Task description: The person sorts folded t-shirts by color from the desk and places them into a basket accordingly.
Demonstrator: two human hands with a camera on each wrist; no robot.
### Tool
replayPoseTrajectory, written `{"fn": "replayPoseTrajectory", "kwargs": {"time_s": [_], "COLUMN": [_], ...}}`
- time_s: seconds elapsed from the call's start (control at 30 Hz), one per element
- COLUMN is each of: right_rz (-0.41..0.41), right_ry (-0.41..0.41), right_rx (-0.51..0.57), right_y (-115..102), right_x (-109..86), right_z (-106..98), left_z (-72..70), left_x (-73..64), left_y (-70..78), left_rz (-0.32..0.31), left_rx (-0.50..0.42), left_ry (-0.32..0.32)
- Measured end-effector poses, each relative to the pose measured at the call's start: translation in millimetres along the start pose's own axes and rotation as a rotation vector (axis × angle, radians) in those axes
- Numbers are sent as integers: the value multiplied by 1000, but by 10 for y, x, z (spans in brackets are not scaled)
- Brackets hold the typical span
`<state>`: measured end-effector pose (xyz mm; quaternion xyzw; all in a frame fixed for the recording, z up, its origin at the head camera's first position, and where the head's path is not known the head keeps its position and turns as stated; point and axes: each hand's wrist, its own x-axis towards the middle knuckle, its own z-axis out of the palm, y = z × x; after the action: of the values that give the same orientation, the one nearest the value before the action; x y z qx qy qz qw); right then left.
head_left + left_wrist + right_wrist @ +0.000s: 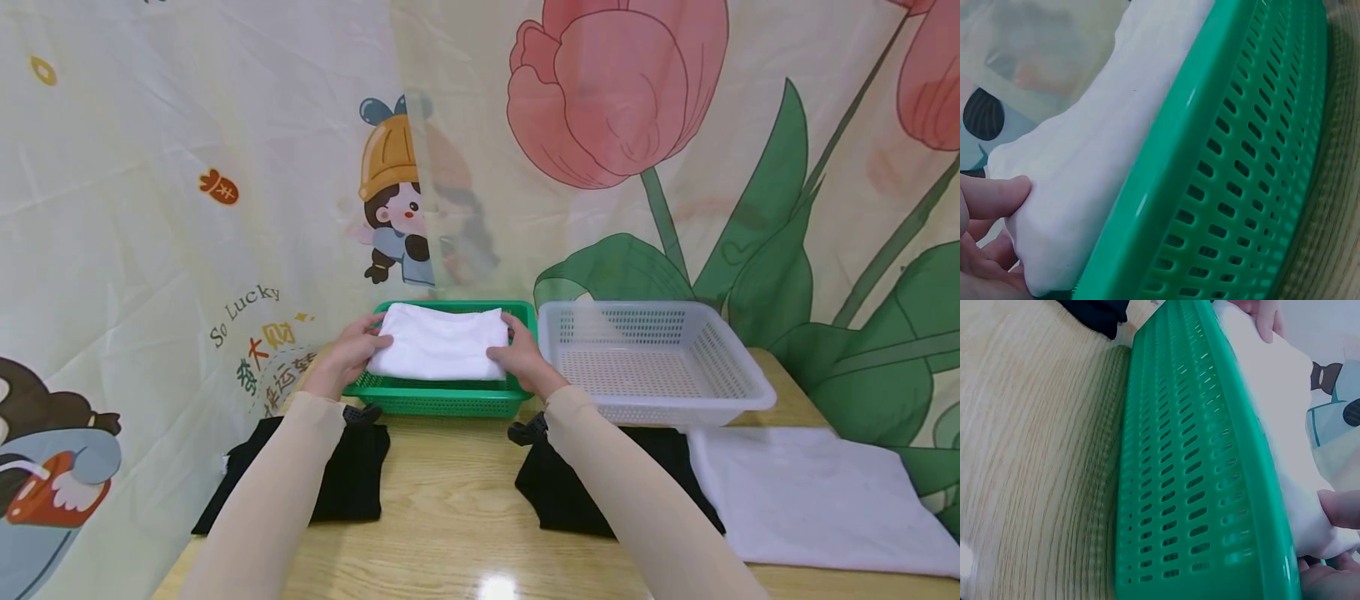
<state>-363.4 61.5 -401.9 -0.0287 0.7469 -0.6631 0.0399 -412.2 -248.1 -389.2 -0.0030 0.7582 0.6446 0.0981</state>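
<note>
A folded white cloth (442,342) is held level over the green basket (435,407), partly within its rim. My left hand (351,354) pinches the cloth's left end, thumb on top and fingers beneath, as the left wrist view shows on the white cloth (1085,162). At the opposite end my right hand (527,357) grips the cloth between thumb and fingers. In the right wrist view the thumb of the right hand (1341,509) presses on the fabric close to the basket's rim (1266,481). The basket's floor is mostly hidden under the cloth.
To the right of the green basket stands a white basket (637,404). Black cloths lie on the wooden table (442,483): one black cloth (348,483) at left, another black cloth (570,492) under the right forearm. A white cloth (817,500) spreads at far right. A printed curtain (300,167) hangs behind.
</note>
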Motion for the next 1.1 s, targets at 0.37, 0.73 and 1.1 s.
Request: {"fn": "replayPoseTrajectory", "kwargs": {"time_s": [0.37,0.73,1.1], "right_rz": [60,109,111], "right_ry": [0,14,14], "right_rx": [34,36,-12], "right_y": [46,127,161], "right_x": [132,186,257], "right_z": [102,157,131], "left_z": [-5,51,87], "left_x": [114,190,230], "left_y": [-149,-187,-139], "left_rz": [3,-31,-38], "left_rx": [9,-21,-32], "left_ry": [2,-18,-16]}}
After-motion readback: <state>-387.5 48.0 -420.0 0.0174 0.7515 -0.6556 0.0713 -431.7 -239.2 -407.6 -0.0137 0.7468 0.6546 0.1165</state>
